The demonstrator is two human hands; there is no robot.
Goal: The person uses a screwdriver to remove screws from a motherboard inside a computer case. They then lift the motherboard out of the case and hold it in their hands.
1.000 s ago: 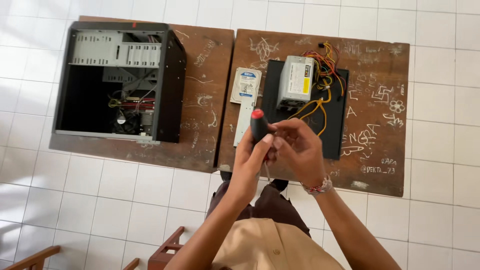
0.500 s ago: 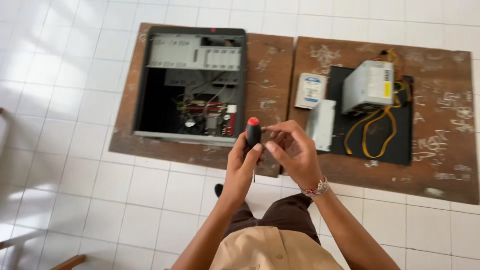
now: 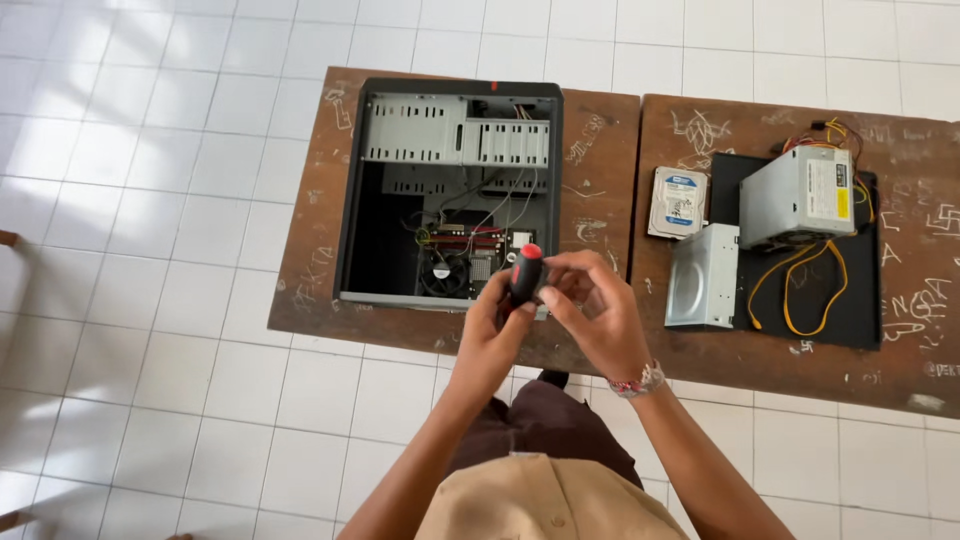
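The left hand (image 3: 492, 325) is clenched round the screwdriver (image 3: 524, 273), held roughly upright with its red-capped handle toward the camera, while the right hand (image 3: 590, 315) pinches near its lower end, both just in front of the open case (image 3: 450, 190) on the table (image 3: 310, 290).

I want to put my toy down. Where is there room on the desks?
Left desk: a bare strip left of the open computer case. Right desk: bare wood along its front edge. Crowded around the hard drive, drive box and power supply.
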